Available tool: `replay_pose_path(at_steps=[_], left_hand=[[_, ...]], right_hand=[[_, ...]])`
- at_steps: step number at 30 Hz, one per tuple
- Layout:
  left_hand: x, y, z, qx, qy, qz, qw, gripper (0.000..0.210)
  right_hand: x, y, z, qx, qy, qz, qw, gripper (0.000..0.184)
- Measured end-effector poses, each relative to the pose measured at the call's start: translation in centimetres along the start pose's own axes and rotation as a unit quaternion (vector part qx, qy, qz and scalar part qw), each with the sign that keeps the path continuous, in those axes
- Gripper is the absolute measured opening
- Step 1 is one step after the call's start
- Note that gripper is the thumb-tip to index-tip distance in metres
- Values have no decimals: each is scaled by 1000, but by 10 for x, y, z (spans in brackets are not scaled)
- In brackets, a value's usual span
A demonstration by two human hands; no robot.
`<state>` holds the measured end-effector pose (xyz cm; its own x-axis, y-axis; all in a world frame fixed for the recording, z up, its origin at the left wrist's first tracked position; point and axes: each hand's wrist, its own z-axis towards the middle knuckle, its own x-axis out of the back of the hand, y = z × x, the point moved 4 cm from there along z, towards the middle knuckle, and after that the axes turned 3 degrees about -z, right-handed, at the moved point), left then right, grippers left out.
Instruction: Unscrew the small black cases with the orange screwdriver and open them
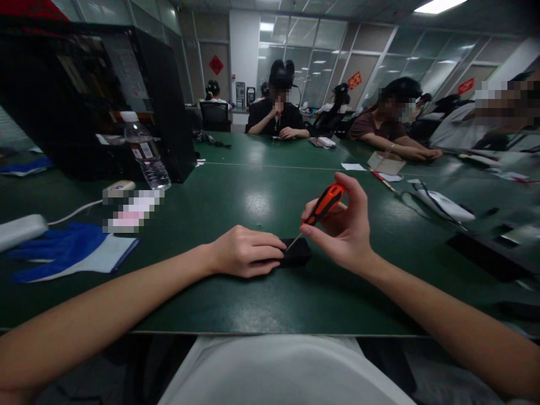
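Observation:
A small black box-shaped block (298, 253) lies on the green table (236, 306) in front of me. Over its left part my left hand (248, 253) is laid, fingers closed around it and hiding that end. My right hand (348, 225) grips an orange and black screwdriver (325, 203) by the handle, between thumb and fingers. The screwdriver tilts down to the left, and its thin metal shaft reaches the top of the black block close to my left fingertips. Whether the tip sits in a screw is too small to tell.
To the left lie blue-and-white work gloves (76, 253), a white power strip (23, 230) and a water bottle (145, 152) beside a black cabinet (164, 101). At right are a long black box (489, 256) and a white device (445, 203). Other people sit across the table.

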<state>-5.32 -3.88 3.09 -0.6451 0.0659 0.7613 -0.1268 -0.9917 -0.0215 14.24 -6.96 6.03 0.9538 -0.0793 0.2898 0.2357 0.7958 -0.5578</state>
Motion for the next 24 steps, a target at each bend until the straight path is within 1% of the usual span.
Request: replay_pose_path(at_steps=[5,11,16,20,24], left_hand=[[0,0,0,0,-5,-2,1000,14],[1,1,2,-3,1,0,1000,13],[-1,-1,0,5,-8,-4,1000,15],[-1,-1,-1,10,0,-13,1000,16],[1,1,1,-6,8,-2,1000,14]], right_hand=[[1,3,0,-15,0,-5,1000,74],[-1,2,-1,-11,0,-11,1000,76],[0,-1,-3,18,-8,-30,999,78],[-3,-8,-5,60,-38,-46,996,82],[-6,-16,-7,94,-62,-63,992,85]])
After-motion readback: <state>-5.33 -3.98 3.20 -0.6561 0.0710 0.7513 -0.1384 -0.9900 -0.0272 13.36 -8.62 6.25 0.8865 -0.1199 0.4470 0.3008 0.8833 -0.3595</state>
